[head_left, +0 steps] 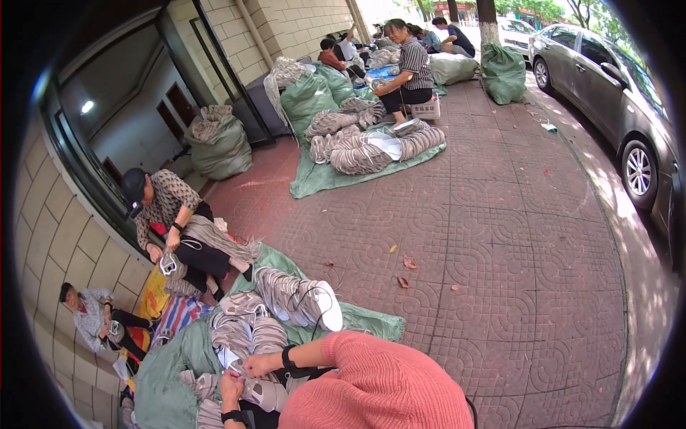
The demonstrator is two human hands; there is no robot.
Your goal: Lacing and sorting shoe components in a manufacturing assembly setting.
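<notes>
Low in the head view, my left hand [231, 387] and my right hand [259, 365] are close together above a grey-beige shoe upper [264, 395]. The fingers of both are closed. Between the fingertips there is a small white bit, too small to name. A white flap [227, 357] sticks up just beyond them. Past my hands lie stacked shoe uppers [268, 334] in grey-beige rows. Another long stack with a white end piece [325, 306] rests to the right of these.
A green sheet [371, 323] lies under the stacks. At left, a seated person [175, 196] handles white laces; another [96, 314] sits by the wall. Further off are more bundles [371, 154], a person in stripes [414, 68], green sacks [504, 71] and a parked car [607, 86].
</notes>
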